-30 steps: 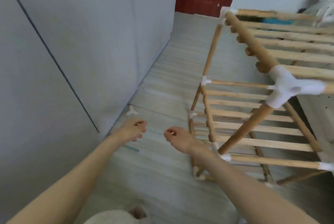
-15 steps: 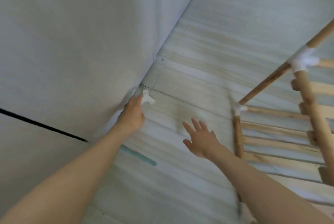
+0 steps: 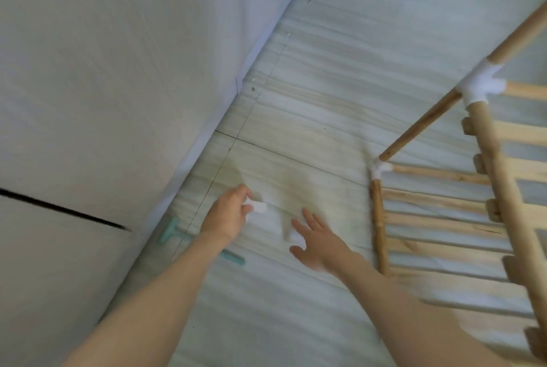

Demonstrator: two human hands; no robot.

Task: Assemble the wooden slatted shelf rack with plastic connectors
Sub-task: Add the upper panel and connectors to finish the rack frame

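Tiled floor [image 3: 310, 94], wall [image 3: 103, 70], teal tool [image 3: 171, 232]

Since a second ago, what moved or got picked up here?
The left hand reached to the white plastic connector lying by the wall, took hold of it and has lifted it off the floor, back toward the body. The right hand uncurled and now hovers open, fingers spread, holding nothing. The wooden rack stands unchanged on the right; the teal tool is on the floor by the wall.
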